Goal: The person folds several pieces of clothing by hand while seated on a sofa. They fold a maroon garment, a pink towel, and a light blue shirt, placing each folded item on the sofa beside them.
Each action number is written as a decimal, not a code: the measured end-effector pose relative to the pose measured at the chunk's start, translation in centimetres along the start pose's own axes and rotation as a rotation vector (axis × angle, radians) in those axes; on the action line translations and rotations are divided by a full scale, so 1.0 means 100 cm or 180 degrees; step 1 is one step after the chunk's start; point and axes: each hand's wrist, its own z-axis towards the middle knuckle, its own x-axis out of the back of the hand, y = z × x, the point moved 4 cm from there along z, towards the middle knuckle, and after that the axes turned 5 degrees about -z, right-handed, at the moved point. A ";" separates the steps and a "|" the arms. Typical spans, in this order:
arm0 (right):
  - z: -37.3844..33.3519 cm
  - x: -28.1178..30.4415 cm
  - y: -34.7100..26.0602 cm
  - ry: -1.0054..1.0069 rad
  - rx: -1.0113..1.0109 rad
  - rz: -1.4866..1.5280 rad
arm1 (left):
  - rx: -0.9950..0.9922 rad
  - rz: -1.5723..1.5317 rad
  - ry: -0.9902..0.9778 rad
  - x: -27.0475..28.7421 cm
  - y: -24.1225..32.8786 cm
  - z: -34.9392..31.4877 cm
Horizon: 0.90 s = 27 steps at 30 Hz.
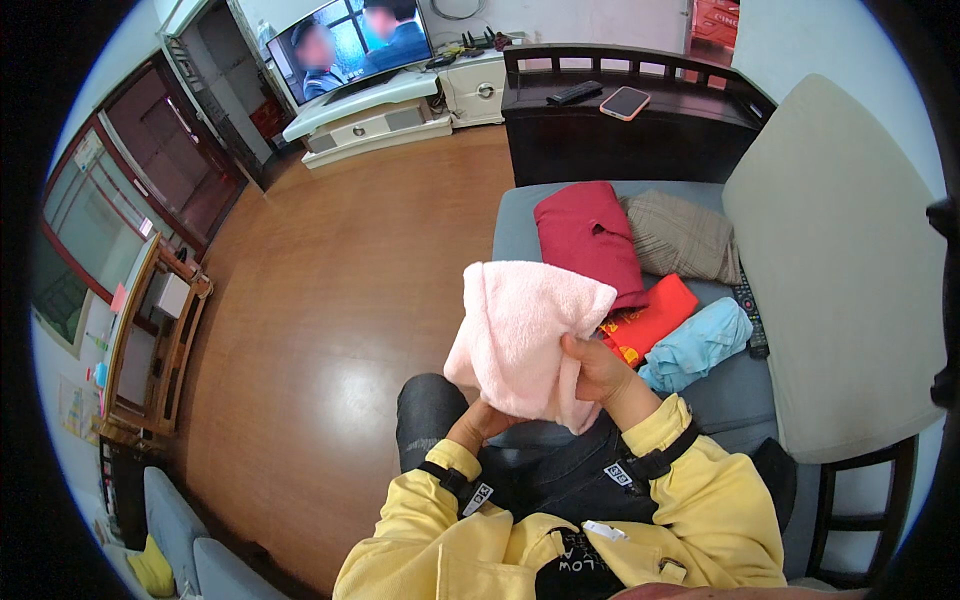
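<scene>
Above my lap I hold up a folded pink fluffy cloth (525, 335), its plush layers bunched into a thick bundle. My right hand (602, 372) grips its right side, thumb pressed on the front. At the lower left edge, my left hand (482, 424) supports it from below, closed on the fabric; most of its fingers are hidden under the cloth. Just beyond my right hand, several folded cloths lie on the grey-blue seat: a dark red one (590, 235), a brown checked one (680, 235), a bright red one with yellow print (655, 312) and a light blue one (697, 342).
A black remote control (750, 318) lies by the beige backrest (840, 270). Another remote (574, 93) and a phone (625, 103) rest on the dark wooden armrest (610, 140). A television (350, 50) stands on a white cabinet (370, 120); brown floor (320, 290) stretches left.
</scene>
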 end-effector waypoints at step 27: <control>-0.012 0.077 -0.073 0.2822 0.2213 -0.0502 | -0.1439 -0.0660 0.1021 0.071 0.079 -0.037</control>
